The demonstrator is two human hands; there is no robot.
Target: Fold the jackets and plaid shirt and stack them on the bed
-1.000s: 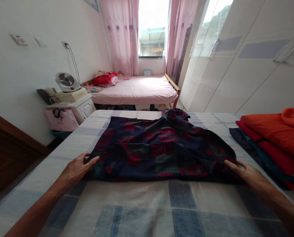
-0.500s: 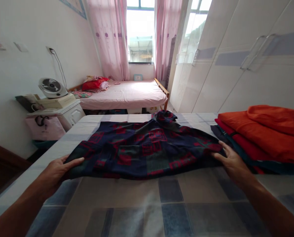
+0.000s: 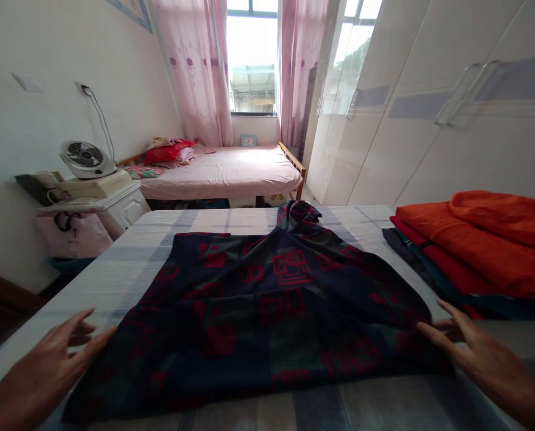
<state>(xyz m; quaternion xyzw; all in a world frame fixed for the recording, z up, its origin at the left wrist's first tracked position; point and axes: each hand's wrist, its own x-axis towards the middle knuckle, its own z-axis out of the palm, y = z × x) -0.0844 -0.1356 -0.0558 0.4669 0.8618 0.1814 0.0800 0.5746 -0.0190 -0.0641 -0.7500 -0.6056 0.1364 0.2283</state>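
Note:
A dark navy and green shirt (image 3: 249, 311) with red square patterns lies spread on the bed (image 3: 155, 233), its lower edge toward me. A bunched part of it sticks up at the far side. My left hand (image 3: 54, 356) is at the shirt's left edge, fingers apart, its thumb tip at the cloth. At the right edge is my right hand (image 3: 478, 350), also with spread fingers; its thumb tip meets the fabric. Neither hand grips the shirt.
A stack of folded clothes with an orange garment (image 3: 483, 245) on top sits right of the shirt. Beyond is a second bed (image 3: 236, 170) with a pink sheet. A white fan (image 3: 88, 158) stands on a cabinet at left. White wardrobe doors (image 3: 429, 149) line the right.
The shirt's near edge has come down toward me and the cloth lies flatter and wider. Both hands have moved nearer and outward, and have let go of its corners.

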